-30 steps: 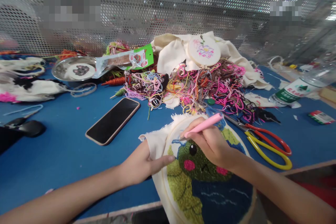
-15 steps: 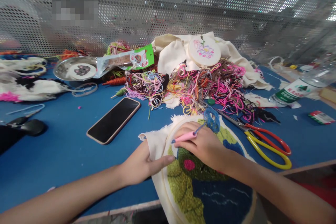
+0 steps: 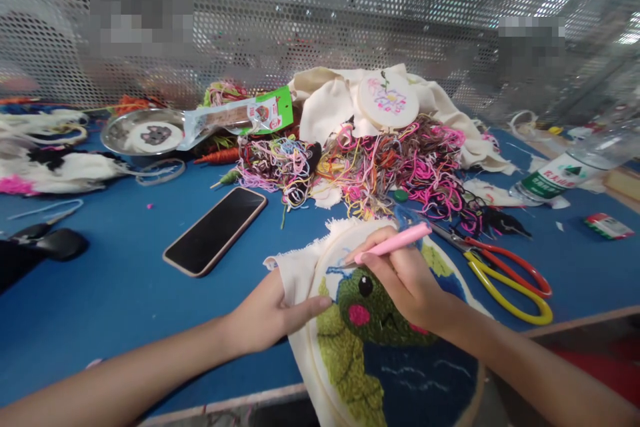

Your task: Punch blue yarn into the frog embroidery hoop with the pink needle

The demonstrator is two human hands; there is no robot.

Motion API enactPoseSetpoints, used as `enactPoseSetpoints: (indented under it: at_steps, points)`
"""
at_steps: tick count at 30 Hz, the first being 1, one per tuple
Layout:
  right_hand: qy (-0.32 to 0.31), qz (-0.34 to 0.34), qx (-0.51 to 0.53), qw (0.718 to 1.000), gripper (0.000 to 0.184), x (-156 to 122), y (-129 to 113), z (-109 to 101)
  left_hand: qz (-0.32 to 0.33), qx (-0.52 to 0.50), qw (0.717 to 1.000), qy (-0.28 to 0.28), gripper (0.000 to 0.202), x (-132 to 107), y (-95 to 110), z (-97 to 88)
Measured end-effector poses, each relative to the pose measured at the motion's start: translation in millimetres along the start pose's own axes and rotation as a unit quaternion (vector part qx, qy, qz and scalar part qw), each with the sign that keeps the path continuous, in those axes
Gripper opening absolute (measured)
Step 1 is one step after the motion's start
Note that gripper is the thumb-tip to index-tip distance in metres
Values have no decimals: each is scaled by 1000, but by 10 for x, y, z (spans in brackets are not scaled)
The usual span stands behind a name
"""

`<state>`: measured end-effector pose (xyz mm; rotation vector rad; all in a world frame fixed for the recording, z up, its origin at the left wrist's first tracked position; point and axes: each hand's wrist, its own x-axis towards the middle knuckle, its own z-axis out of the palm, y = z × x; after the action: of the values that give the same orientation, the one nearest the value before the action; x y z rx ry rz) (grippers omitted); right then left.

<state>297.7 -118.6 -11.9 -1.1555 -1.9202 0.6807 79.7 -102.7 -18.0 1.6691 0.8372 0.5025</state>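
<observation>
My left hand (image 3: 267,317) grips the left rim of a large embroidery hoop (image 3: 313,341), thumb on top and the other fingers hidden beneath the cloth. The hoop tilts over the table's front edge. In my right hand (image 3: 411,283) is a pink punch needle (image 3: 400,240), its tip near the fabric at the upper left of the design. Blue yarn (image 3: 337,271) lies in a short line by the tip. A green stitched face (image 3: 385,317) with pink cheeks shows below, among olive-green and dark blue areas. More blue yarn (image 3: 407,215) sits behind my right hand.
Scissors (image 3: 510,273) with red and yellow handles lie to the right. A phone (image 3: 216,232) rests at left. Tangled yarn (image 3: 385,163), a smaller hoop (image 3: 389,101), a metal bowl (image 3: 117,133), a plastic bottle (image 3: 563,173) and a perforated metal panel (image 3: 320,33) stand behind.
The punch needle has swung round in my right hand, its back end now pointing up and right. My right hand has shifted slightly right, uncovering the stitched eye. My left hand stays put.
</observation>
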Motion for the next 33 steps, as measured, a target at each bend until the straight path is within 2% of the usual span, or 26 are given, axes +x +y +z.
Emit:
enactPoseSetpoints:
  at_steps: [5,10,13,17,23,33]
  points:
    - [2,-13,-6,1000,14,-6,18,-6,-3,5,1000,-4,51,0,5,-1]
    - [-69,-57,-94,992,14,77,-19,53,10,4,1000,-3,49,-5,-18,6]
    - [-95,-45,-116,988,14,119,-35,78,19,-10,1000,-6,48,-4,-18,7]
    - [-46,19,-52,997,15,77,-23,24,3,-29,999,-18,47,0,8,8]
    - [-15,-55,-7,998,12,-11,9,-49,0,-21,1000,-15,48,-15,7,10]
    - [1,-45,-6,999,10,-19,9,-47,-5,-22,1000,-14,46,4,3,16]
